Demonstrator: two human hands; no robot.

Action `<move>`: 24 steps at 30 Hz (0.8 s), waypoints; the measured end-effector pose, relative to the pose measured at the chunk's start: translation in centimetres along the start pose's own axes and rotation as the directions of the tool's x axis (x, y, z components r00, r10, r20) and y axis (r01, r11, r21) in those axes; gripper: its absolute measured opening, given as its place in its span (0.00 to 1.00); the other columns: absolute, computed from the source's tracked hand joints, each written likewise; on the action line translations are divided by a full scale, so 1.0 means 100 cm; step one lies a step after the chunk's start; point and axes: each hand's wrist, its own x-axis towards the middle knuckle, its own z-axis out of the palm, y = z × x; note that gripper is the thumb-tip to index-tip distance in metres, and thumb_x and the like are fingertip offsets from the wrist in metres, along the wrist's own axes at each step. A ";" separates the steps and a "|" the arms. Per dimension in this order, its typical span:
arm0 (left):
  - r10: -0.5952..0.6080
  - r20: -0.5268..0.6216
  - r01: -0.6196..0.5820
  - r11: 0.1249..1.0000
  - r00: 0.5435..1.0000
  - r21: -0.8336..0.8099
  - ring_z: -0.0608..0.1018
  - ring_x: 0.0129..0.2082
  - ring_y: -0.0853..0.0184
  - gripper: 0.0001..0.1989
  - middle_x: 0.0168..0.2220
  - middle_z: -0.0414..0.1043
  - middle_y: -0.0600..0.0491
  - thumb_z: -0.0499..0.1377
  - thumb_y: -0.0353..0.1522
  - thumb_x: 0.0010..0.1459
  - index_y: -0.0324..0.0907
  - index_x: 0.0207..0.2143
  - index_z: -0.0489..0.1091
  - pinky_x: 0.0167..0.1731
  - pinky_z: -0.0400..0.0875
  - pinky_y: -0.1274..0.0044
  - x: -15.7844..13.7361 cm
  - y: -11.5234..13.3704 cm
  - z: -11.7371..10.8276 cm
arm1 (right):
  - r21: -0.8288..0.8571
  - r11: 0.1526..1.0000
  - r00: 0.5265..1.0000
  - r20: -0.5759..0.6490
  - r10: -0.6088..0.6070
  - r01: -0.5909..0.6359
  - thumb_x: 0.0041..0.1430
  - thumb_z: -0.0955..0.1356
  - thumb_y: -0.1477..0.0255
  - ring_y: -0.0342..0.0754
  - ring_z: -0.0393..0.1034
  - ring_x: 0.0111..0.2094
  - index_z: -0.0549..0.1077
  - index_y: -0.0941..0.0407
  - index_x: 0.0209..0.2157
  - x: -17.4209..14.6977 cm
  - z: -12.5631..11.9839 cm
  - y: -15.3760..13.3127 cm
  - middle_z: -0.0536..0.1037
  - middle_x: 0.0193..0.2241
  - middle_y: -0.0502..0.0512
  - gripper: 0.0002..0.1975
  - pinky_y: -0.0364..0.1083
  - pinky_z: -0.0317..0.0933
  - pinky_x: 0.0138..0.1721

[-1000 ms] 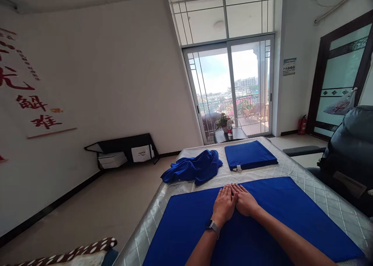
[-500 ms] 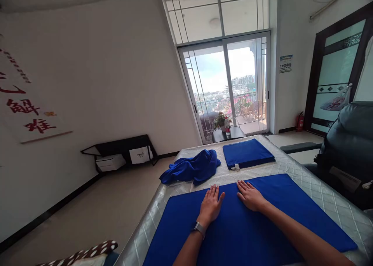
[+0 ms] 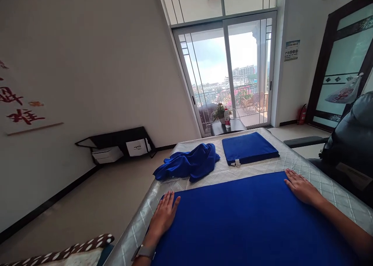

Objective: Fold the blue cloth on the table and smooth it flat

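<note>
At lower left, the left hand [image 3: 163, 215] is pressed flat, fingers open, on the spread blue towel [image 3: 247, 219]; at right the right hand [image 3: 301, 188] likewise. Smoothing appears done, folding outstanding. One crumpled towel [image 3: 189, 163] remains; one folded towel [image 3: 249, 147] is finished.

The spread towel [image 3: 247, 215] is a plain deep blue, and the folded towel [image 3: 249, 147] and the crumpled towel [image 3: 189, 163] behind it have the same blue. The mattress [image 3: 233, 172] under them is silver-grey with a quilted diamond pattern. The cushion [image 3: 72, 252] at the lower left corner is dark brown with white dots, and the wall scroll [image 3: 20, 110] is white with red characters.
</note>
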 end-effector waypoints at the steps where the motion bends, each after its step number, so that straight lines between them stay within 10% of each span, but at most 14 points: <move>1: -0.020 0.008 0.020 1.000 1.000 -0.019 0.55 0.70 0.55 0.29 0.69 0.55 0.45 0.42 0.39 0.69 0.39 0.67 0.59 0.66 0.54 0.60 0.001 0.000 0.000 | -0.001 1.000 1.000 0.001 -0.003 0.003 0.67 0.50 0.57 0.55 0.45 0.70 0.54 0.64 0.69 0.001 0.002 0.000 0.53 0.70 0.63 0.37 0.60 0.46 0.68; 11: -0.155 0.041 0.159 0.973 0.987 -0.165 0.53 0.71 0.59 0.34 0.71 0.49 0.45 0.40 0.47 0.70 0.38 0.71 0.48 0.68 0.49 0.61 0.003 -0.011 0.004 | -0.009 1.000 1.000 0.022 -0.016 0.016 0.68 0.48 0.55 0.53 0.42 0.70 0.51 0.63 0.70 0.002 0.003 0.007 0.51 0.70 0.60 0.38 0.59 0.43 0.69; 24: -0.063 -0.055 0.058 0.995 0.996 -0.087 0.55 0.70 0.57 0.27 0.70 0.54 0.45 0.41 0.35 0.69 0.39 0.66 0.60 0.67 0.51 0.61 -0.002 -0.005 0.004 | -0.046 0.999 0.999 -0.036 -0.007 0.006 0.69 0.46 0.61 0.55 0.46 0.69 0.54 0.70 0.68 -0.007 -0.020 -0.018 0.55 0.69 0.67 0.36 0.57 0.47 0.68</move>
